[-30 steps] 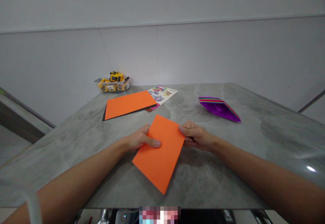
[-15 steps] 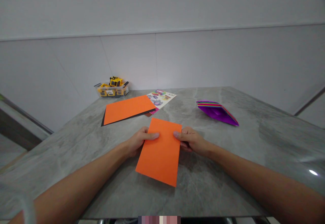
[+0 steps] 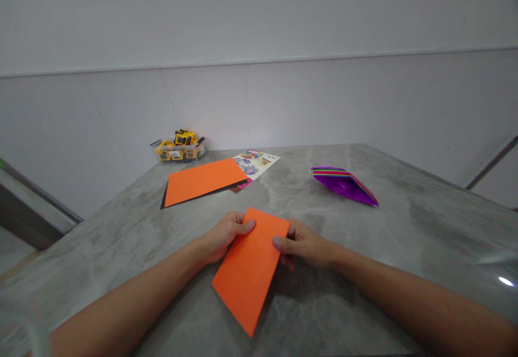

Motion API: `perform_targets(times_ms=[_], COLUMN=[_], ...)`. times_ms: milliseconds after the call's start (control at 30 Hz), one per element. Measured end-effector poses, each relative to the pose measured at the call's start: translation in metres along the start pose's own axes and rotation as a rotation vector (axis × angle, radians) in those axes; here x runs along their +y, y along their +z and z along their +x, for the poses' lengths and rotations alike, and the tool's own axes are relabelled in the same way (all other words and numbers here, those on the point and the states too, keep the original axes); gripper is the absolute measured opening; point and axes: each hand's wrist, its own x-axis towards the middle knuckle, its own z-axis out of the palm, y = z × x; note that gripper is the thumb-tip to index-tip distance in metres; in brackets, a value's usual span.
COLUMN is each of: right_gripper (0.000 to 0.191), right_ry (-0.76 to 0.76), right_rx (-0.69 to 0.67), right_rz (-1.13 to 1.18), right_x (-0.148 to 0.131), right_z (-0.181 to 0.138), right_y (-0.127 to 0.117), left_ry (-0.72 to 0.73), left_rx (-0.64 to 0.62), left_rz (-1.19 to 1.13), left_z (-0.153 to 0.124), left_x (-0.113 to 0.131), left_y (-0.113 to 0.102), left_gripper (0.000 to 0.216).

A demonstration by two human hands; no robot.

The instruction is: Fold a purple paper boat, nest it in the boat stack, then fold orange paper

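Observation:
An orange sheet of paper (image 3: 253,270), looking folded into a narrow rectangle, is held tilted just above the table between both hands. My left hand (image 3: 226,234) grips its left edge, thumb on top and fingers underneath. On the right edge, my right hand (image 3: 305,243) pinches it the same way, a little lower down. The fingers beneath the paper are mostly hidden. Whether it has one layer or several, I cannot tell.
A larger orange sheet (image 3: 206,180) lies over a black one at the left, partly covering a printed leaflet (image 3: 257,163). A clear tub (image 3: 178,150) of yellow toy vehicles stands by the wall. Folded purple paper (image 3: 343,187) with multicoloured edges rests on the grey table (image 3: 404,238) to the right.
The orange paper has turned, its near end swinging to the left and lower in view. Both hands have come slightly nearer, still gripping it. The whole scene sits a little lower in view.

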Motion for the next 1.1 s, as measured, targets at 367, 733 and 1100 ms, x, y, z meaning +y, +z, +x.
perform_targets(times_ms=[367,733,1100], right_gripper=[0.061,0.064,0.022], right_ry=[0.016,-0.13,-0.351], right_rx=[0.264,0.102,0.494], right_rz=[0.041,-0.012,-0.721], right_x=[0.004,-0.004,-0.011], right_z=[0.015,0.008,0.004], right_y=[-0.002,0.011,0.003], left_ry=[0.423,0.212,0.015], left_rx=[0.432,-0.117,-0.111], left_rz=[0.927,0.466,-0.187], left_z=[-0.008,-0.022,-0.004], left_x=[-0.002,0.008,-0.002], left_y=[0.02,0.042,0.016], left_gripper=[0.057,0.068,0.037])
